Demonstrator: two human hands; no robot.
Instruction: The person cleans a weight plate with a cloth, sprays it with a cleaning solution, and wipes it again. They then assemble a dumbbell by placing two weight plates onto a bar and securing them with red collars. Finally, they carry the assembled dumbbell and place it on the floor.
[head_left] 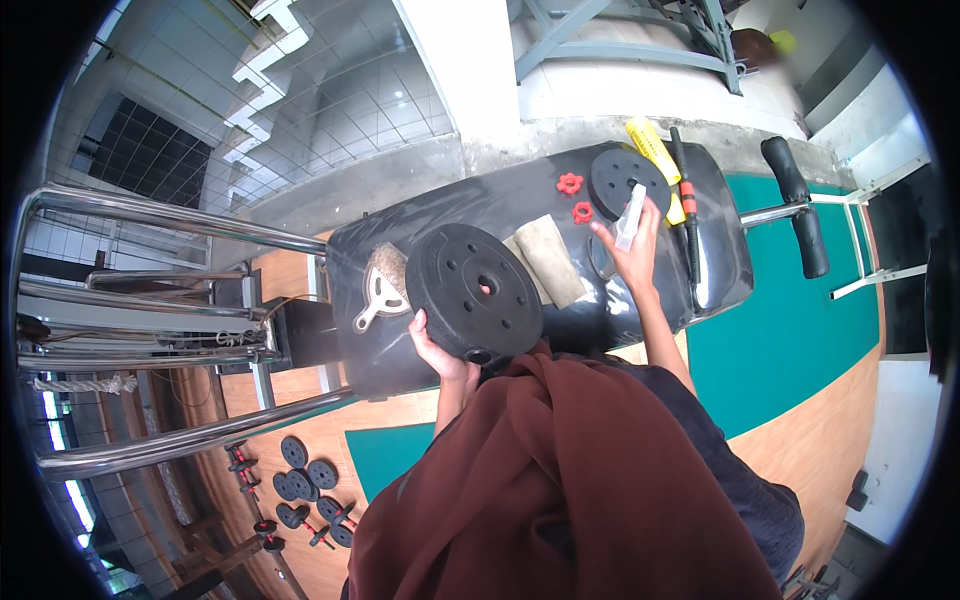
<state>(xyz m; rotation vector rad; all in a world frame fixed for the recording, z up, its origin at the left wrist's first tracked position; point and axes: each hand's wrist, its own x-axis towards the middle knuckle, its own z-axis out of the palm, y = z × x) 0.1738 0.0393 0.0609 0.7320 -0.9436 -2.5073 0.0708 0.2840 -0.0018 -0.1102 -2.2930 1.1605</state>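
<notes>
My left hand (pixel 440 352) grips the lower left rim of a large black weight plate (pixel 455 285), which is tilted up over a black padded bench (pixel 375 235). In my right hand (pixel 638 245) is a small clear spray bottle (pixel 630 218), its fingers wrapped round it. Just beyond that bottle lies a smaller black weight plate (pixel 610 178). Between the two plates rests a folded grey cloth (pixel 552 265). Left of the large plate sits a scrub brush (pixel 385 285) with a pale handle. Two red star nuts (pixel 570 183) lie near the small plate.
A black dumbbell bar with a red collar (pixel 687 205) and a yellow tube-shaped container (pixel 652 150) lie at the bench's right. Chrome rails (pixel 180 225) stand at left. Several dumbbells and plates (pixel 300 485) lie on the floor, near a green mat (pixel 790 310).
</notes>
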